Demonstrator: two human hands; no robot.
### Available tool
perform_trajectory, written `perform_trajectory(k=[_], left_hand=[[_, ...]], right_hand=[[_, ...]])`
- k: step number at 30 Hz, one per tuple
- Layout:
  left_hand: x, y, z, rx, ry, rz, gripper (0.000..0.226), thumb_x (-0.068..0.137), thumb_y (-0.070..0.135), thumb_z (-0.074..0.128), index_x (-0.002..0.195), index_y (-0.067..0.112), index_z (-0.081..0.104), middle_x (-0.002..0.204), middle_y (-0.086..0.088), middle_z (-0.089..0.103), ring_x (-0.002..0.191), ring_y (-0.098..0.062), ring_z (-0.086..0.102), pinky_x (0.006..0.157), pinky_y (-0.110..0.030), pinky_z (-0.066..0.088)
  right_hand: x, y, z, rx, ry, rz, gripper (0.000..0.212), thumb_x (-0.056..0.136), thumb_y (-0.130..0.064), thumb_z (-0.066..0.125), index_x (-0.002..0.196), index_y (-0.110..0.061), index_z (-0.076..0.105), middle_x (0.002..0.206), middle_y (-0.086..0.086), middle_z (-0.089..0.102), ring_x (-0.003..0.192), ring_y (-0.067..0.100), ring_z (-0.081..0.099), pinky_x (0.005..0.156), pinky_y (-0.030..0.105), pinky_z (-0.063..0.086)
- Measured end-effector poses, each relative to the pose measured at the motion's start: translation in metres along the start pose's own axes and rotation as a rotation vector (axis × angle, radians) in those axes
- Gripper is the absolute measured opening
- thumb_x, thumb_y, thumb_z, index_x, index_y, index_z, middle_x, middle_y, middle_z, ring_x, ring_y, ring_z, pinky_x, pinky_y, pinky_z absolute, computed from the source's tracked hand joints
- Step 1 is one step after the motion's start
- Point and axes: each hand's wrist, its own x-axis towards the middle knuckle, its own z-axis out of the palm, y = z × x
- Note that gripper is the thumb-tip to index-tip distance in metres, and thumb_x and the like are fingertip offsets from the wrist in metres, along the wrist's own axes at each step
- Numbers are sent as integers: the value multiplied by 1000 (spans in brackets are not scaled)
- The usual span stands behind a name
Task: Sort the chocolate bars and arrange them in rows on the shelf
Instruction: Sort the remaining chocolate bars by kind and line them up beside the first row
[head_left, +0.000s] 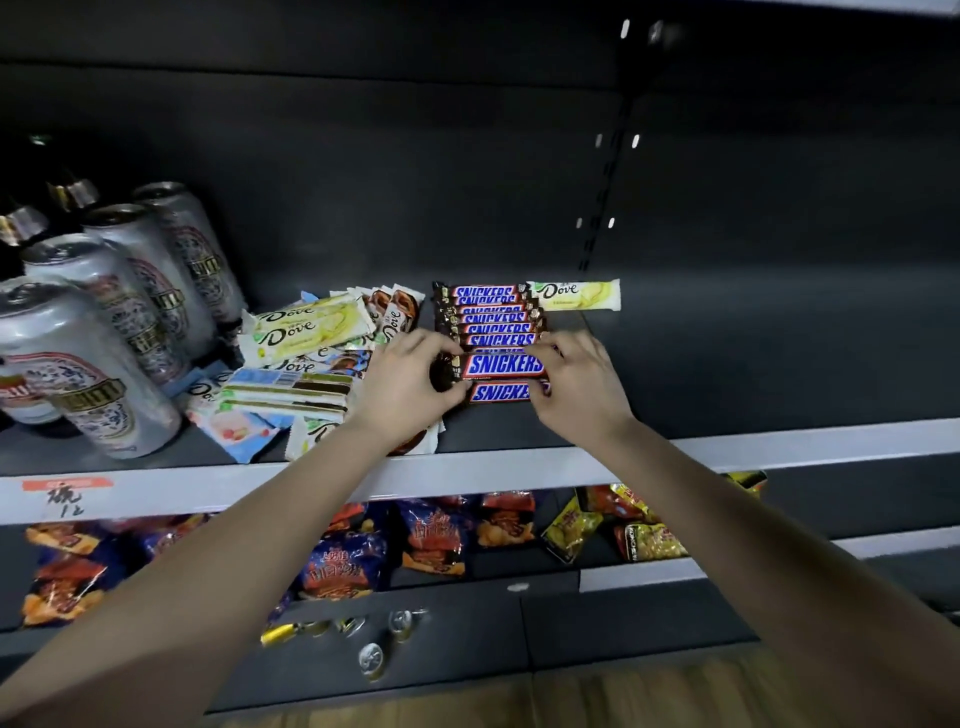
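our left hand (410, 387) and right hand (579, 387) pinch 1 snickers bar (504, 365); snickers row (491, 317) looks formed, dove pile (298, 332) lies unsorted.

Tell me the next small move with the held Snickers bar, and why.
Probably press the Snickers bar down flush into the Snickers row: the left hand and right hand pinch its two ends, and it lies between the overlapped bars behind and the front bar.
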Motion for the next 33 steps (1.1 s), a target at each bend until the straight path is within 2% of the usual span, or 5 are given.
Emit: perform_trajectory(k=[12, 18, 22, 27, 33], left_hand=[[-6, -4, 8, 115, -184, 139, 34, 73, 39, 73, 94, 17, 58, 112, 1, 54, 105, -20, 48, 85, -32, 37], [-6, -7, 10, 51, -177, 130, 35, 73, 37, 76, 99, 17, 61, 114, 2, 54, 108, -19, 48, 87, -31, 39], [-5, -6, 10, 54, -190, 114, 39, 73, 39, 76, 103, 19, 62, 117, 2, 52, 110, -18, 45, 88, -28, 36], [-4, -3, 8, 33, -184, 94, 70, 69, 47, 77, 126, 21, 48, 127, 0, 47, 117, -18, 43, 97, -31, 38], [1, -3, -4, 21, -99, 101, 67, 73, 48, 72, 128, 19, 48, 123, -2, 50, 114, -20, 47, 98, -35, 41]], right_hand=[[-21, 6, 9, -49, -107, -39, 38, 79, -22, 68, 115, -9, 63, 108, 10, 61, 106, 32, 54, 107, 47, 30], [-23, 12, 9, -40, -104, -30, 43, 79, -38, 70, 111, -9, 66, 104, 9, 61, 104, 30, 54, 104, 45, 33], [-25, 13, 8, 10, -107, -18, 48, 82, -39, 67, 120, -11, 61, 113, 7, 59, 111, 29, 50, 105, 41, 30], [-16, 12, 5, -7, -68, -108, 51, 77, -47, 68, 116, -14, 62, 107, 6, 60, 107, 28, 54, 107, 50, 26], [12, -8, 6, 44, -37, -181, 57, 80, -60, 41, 111, -18, 64, 106, 2, 60, 105, 24, 55, 107, 48, 29]])
